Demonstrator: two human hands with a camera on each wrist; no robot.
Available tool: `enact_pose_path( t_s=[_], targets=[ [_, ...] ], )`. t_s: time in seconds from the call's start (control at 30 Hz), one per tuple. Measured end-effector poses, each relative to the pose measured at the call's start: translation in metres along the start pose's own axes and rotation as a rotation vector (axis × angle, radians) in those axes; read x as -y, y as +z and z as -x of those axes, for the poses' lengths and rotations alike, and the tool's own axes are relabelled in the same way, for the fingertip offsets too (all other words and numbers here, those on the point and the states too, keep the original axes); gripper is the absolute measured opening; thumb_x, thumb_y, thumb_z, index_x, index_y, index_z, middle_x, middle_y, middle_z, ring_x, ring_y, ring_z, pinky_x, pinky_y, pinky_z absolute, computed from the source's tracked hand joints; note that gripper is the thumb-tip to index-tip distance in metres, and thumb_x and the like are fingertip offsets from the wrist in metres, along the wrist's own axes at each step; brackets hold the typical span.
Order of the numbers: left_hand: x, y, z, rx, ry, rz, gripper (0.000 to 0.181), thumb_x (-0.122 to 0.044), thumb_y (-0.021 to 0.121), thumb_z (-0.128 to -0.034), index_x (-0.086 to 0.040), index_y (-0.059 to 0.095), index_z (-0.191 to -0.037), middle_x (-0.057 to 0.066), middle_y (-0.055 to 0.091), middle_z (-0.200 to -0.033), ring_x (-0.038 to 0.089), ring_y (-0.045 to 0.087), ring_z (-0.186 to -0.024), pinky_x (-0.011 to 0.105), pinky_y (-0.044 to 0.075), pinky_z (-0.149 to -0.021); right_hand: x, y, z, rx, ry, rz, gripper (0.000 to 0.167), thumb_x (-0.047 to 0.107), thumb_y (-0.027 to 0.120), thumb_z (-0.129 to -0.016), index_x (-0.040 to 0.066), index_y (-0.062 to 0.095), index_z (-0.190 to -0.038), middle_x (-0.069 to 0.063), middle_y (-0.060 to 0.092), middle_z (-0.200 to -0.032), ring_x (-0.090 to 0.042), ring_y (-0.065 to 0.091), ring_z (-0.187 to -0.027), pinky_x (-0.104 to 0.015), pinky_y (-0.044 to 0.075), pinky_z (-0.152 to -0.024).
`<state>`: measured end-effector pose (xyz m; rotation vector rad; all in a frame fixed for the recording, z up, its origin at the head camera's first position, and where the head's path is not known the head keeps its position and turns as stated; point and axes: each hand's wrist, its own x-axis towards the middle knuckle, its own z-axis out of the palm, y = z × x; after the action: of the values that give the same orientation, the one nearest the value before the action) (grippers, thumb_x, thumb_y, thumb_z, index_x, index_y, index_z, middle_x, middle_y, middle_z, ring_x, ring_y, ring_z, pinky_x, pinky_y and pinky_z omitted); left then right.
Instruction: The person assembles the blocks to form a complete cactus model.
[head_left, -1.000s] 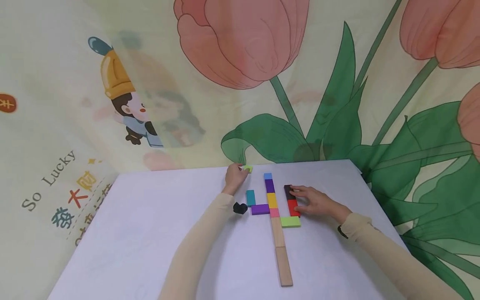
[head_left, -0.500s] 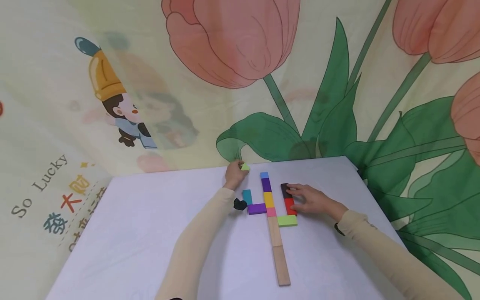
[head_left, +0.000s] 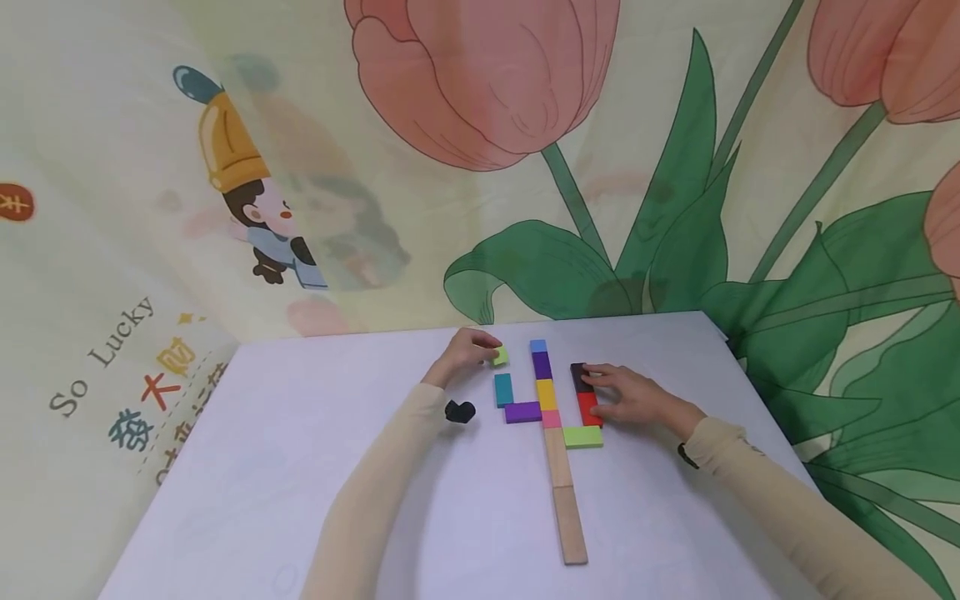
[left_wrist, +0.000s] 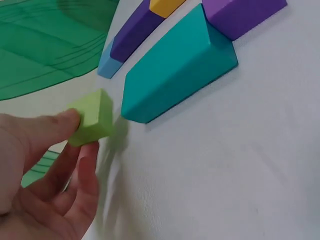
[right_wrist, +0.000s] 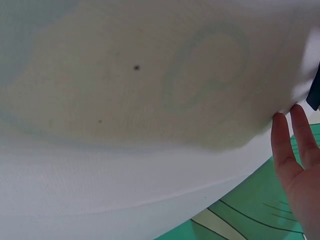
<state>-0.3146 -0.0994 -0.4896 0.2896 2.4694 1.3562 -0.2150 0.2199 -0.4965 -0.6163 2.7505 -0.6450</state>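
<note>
Between thumb and fingers my left hand pinches a small light green block. It hangs just beyond the far end of the teal block, apart from it. A purple block joins the teal one to a central column of blocks. My right hand reaches in from the right, its extended fingers at the black block and its thumb at the red block. Below the red one lies a longer light green block. In the right wrist view two straight fingers show beside a dark block's corner.
The column runs from a light blue block through dark violet, yellow and pink to two plain wooden blocks. White cloth covers the table. A printed backdrop hangs behind its far edge.
My left hand has come back from the table's far edge toward the teal block, bringing the small light green block. My right hand stays at the black and red blocks.
</note>
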Motion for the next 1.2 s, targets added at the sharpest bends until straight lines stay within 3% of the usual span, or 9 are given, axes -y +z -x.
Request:
enact_pose_path(
  t_s=[0.1, 0.23, 0.43, 0.77, 1.03, 1.2],
  targets=[
    [0.002, -0.003, 0.004, 0.069, -0.005, 0.01, 0.024, -0.011, 0.069, -0.087, -0.006, 0.073, -0.11, 0.011, 0.07, -0.114, 0.008, 0.059, -0.08, 0.018, 0.05, -0.068, -0.001, 0.0, 0.0, 0.0, 0.0, 0.0, 0.064, 0.035, 0.071, -0.086, 0.008, 0.051, -0.141, -0.015, 0.039, -0.153, -0.042, 0.036, -0.139, -0.062, 0.038, -0.105],
    [0.008, -0.003, 0.006, 0.102, -0.003, 0.015, 0.023, -0.011, 0.069, -0.0876, -0.007, 0.074, -0.11, 0.009, 0.071, -0.112, 0.006, 0.057, -0.076, 0.018, 0.047, -0.067, 0.0, 0.0, 0.0, 0.003, 0.006, 0.0, 0.065, 0.035, 0.071, -0.085, 0.008, 0.051, -0.141, -0.015, 0.039, -0.153, -0.042, 0.036, -0.139, -0.063, 0.038, -0.105],
    [0.013, 0.0, 0.003, 0.091, 0.035, -0.017, 0.021, -0.011, 0.07, -0.0878, -0.009, 0.075, -0.108, 0.008, 0.072, -0.109, 0.006, 0.058, -0.079, 0.017, 0.047, -0.068, -0.001, -0.001, 0.001, -0.002, 0.017, 0.003, 0.066, 0.036, 0.071, -0.085, 0.009, 0.05, -0.141, -0.015, 0.038, -0.153, -0.042, 0.035, -0.139, -0.063, 0.037, -0.105],
    [0.015, 0.004, 0.002, 0.104, 0.1, -0.09, 0.025, -0.008, 0.066, -0.0901, -0.008, 0.071, -0.114, 0.01, 0.07, -0.11, 0.016, 0.062, -0.096, 0.021, 0.05, -0.079, 0.0, 0.001, 0.0, 0.005, 0.033, -0.005, 0.068, 0.039, 0.072, -0.084, 0.01, 0.05, -0.142, -0.015, 0.037, -0.154, -0.042, 0.034, -0.139, -0.063, 0.037, -0.106],
    [0.008, 0.007, 0.006, 0.087, 0.099, -0.147, 0.023, -0.011, 0.065, -0.0908, -0.007, 0.073, -0.112, 0.01, 0.072, -0.112, 0.02, 0.063, -0.103, 0.031, 0.05, -0.092, 0.002, 0.001, 0.0, 0.001, 0.03, -0.002, 0.069, 0.04, 0.072, -0.084, 0.01, 0.05, -0.142, -0.016, 0.038, -0.153, -0.043, 0.034, -0.139, -0.063, 0.038, -0.105],
    [0.008, 0.008, 0.005, 0.078, 0.095, -0.167, 0.021, -0.011, 0.065, -0.0905, -0.007, 0.074, -0.109, 0.009, 0.072, -0.111, 0.019, 0.063, -0.102, 0.03, 0.049, -0.092, 0.003, 0.0, 0.001, 0.004, 0.04, -0.012, 0.068, 0.038, 0.072, -0.084, 0.01, 0.049, -0.142, -0.015, 0.037, -0.154, -0.043, 0.034, -0.14, -0.062, 0.039, -0.105]
  ],
)
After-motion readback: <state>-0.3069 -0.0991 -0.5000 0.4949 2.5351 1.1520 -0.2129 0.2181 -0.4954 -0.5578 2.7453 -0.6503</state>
